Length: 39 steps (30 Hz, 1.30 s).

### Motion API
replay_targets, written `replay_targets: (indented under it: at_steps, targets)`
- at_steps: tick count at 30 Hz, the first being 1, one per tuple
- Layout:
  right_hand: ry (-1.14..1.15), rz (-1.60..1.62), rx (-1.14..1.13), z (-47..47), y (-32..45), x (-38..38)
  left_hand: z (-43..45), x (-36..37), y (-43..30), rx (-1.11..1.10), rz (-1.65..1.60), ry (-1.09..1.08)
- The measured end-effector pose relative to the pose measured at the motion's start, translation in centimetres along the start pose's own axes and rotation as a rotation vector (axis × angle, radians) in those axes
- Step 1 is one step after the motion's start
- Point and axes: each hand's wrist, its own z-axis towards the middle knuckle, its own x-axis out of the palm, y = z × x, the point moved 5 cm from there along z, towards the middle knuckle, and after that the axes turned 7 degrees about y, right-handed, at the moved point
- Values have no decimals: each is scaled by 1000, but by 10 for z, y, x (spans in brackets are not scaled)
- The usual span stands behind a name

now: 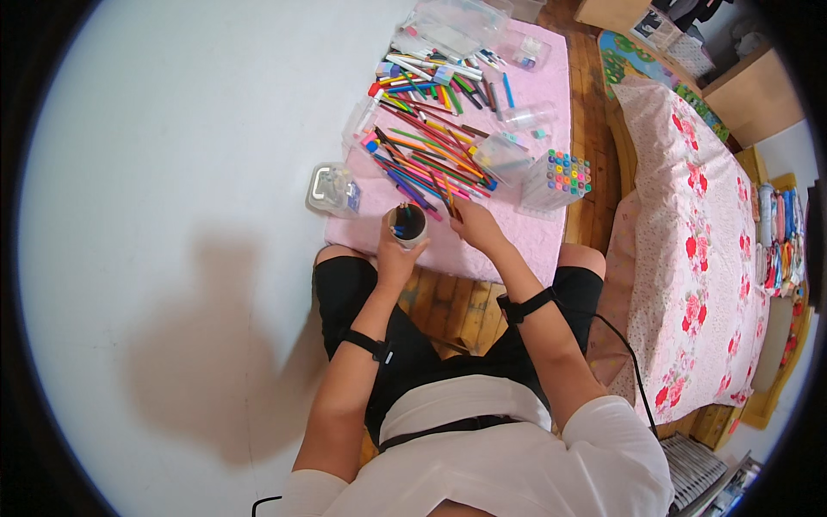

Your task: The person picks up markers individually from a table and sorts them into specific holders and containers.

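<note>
My left hand (pixel 395 257) grips a round pen cup (pixel 413 242) with a dark inside, near the front edge of the pink-covered table (pixel 465 258). A few pencils stand in the cup, leaning on its wall. To the right of it, my right hand (pixel 477 226) holds a few coloured pencils (pixel 446 194), pointing away from me. Just beyond both hands spreads a loose pile of coloured pencils (pixel 429 145). Farther back lie many felt-tip markers (pixel 420 84), mixed with small coloured cube-shaped items (pixel 444 75).
A clear case of markers (pixel 546 187) stands at the right edge. At the left sits a lidded clear box (pixel 334 190). Clear plastic containers (pixel 504 158) lie beyond, with a large one (pixel 462 29) at the back. A white wall (pixel 194 129) borders the left, a floral-covered bed (pixel 691 258) the right.
</note>
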Motion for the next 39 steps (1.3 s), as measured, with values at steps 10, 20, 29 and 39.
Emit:
replay_targets:
  at_steps: [10,20,29,39]
  targets:
    - [-447,371,-96,-21,1,-37,4,9,2,26,38,-1]
    - [-529,1202,-369,-42,87,-98,2,6,-6,42,13,-13]
    - [-253,1123,-185,-34,94,-78,3,3,-8,84,-12,-7]
    - [-282,1002,-155,-23,91,-67,2,1,-14,66,-36,-1]
